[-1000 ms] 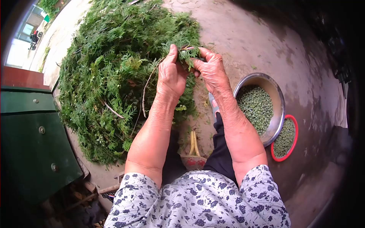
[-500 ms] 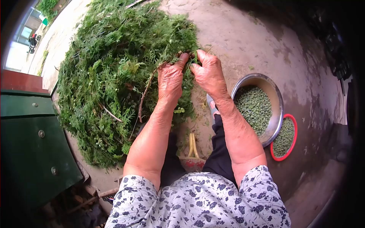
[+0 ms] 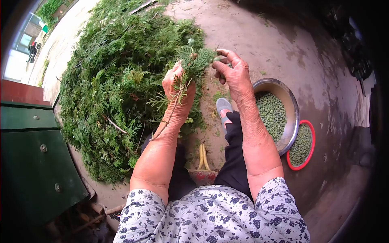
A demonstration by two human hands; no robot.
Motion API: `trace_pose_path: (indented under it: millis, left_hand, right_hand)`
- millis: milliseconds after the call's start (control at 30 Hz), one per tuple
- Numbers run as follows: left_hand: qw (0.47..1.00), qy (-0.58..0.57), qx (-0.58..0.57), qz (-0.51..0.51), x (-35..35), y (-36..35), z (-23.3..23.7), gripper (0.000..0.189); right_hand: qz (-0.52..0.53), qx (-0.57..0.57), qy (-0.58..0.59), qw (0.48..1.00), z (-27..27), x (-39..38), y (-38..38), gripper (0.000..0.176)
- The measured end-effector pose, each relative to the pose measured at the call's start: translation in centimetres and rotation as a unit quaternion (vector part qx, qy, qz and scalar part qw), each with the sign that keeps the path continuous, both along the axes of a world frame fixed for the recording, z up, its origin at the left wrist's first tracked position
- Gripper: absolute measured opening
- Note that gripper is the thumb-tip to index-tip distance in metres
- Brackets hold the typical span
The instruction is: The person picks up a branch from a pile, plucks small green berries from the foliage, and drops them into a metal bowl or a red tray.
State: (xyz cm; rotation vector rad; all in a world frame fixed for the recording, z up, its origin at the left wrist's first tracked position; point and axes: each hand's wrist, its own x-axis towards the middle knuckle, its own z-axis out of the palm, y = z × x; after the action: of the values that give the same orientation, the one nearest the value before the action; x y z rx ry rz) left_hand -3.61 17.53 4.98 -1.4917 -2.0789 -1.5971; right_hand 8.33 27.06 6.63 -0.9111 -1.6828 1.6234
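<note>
My left hand (image 3: 173, 83) is closed around a leafy conifer branch (image 3: 195, 62), its fingers mostly hidden behind the foliage. The branch's bare brown stem hangs down along my left forearm. A pale green cone shows at its upper tip. My right hand (image 3: 235, 75) is just right of the sprig, thumb and fingers pinched together on a small green cone (image 3: 216, 59). Left of both hands lies a large heap of cut conifer branches (image 3: 109, 93). A steel basin (image 3: 293, 105) to the right of my right forearm holds many small green cones (image 3: 271, 115).
Beside the basin stands a red-rimmed container (image 3: 313, 141) with more green cones. A green cabinet (image 3: 40, 162) is at the left. Between my legs is a low seat (image 3: 202, 176) with yellow handles. My shoe (image 3: 223, 106) rests on the concrete floor (image 3: 243, 24).
My left hand has turned and lifted the branch, so its sprig now stands over the hand. My right hand has moved slightly right and down, away from the left.
</note>
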Motion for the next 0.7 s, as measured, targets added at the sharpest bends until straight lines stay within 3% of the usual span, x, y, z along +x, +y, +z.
trace_pose_path:
  millis: [33, 67, 100, 167, 200, 300, 333, 367, 400, 433, 500, 633, 700]
  left_hand:
    - [0.999, -0.023, -0.033, -0.008, -0.2, -0.1, -0.3, 0.017]
    - [0.968, -0.088, -0.213, -0.098, -0.4, -1.1, -1.2, 0.046]
    - [0.968, -0.088, -0.212, -0.104, -0.4, -1.1, -0.4, 0.046]
    - [0.907, -0.075, -0.375, -0.178, -0.4, -1.1, 1.5, 0.052]
    - [0.877, 0.354, -0.323, -0.03, -1.0, -1.4, -3.6, 0.048]
    - [0.831, 0.45, -0.327, 0.011, -0.1, -1.5, -1.6, 0.041]
    - [0.958, 0.179, -0.176, -0.137, -0.4, -1.0, -2.1, 0.03]
    - [0.958, 0.179, -0.177, -0.138, -0.3, -1.0, -1.9, 0.03]
    - [0.969, -0.01, -0.135, -0.208, 0.1, -0.9, -0.8, 0.025]
    - [0.938, -0.199, -0.088, -0.27, 0.3, -0.8, 0.0, 0.021]
    - [0.931, -0.227, -0.117, -0.261, 0.4, -1.1, 0.9, 0.021]
    - [0.902, -0.295, -0.182, -0.257, 0.5, -1.2, 1.0, 0.025]
    - [0.901, -0.333, -0.155, -0.229, 1.0, -0.9, 2.3, 0.026]
  right_hand:
    - [-0.024, -0.128, 0.113, 0.985, 0.0, 0.4, 0.6, 0.021]
    - [-0.004, -0.184, 0.177, 0.967, -0.4, 0.9, 1.3, 0.02]
    - [-0.01, -0.181, 0.177, 0.967, -0.5, 1.1, 1.7, 0.02]
    - [-0.027, -0.271, 0.254, 0.928, -0.7, 1.5, 2.2, 0.016]
    - [-0.016, -0.274, 0.269, 0.923, -0.7, 1.6, 2.3, 0.016]
    - [0.015, -0.244, 0.21, 0.947, -0.3, 1.4, 2.5, 0.021]
    - [0.056, -0.238, 0.204, 0.948, -0.7, 1.4, 2.7, 0.027]
    - [0.055, -0.239, 0.204, 0.948, -0.9, 1.3, 2.6, 0.027]
    - [0.087, -0.259, 0.218, 0.937, -0.9, 1.0, 2.5, 0.028]
    - [0.118, -0.279, 0.231, 0.925, -0.7, 0.8, 2.3, 0.029]
    - [0.148, -0.293, 0.236, 0.915, -0.1, 1.0, 2.1, 0.029]
    - [0.139, -0.222, 0.176, 0.949, -0.4, 0.6, 1.8, 0.024]
    - [0.093, -0.146, 0.173, 0.97, -0.8, 0.5, 1.8, 0.021]
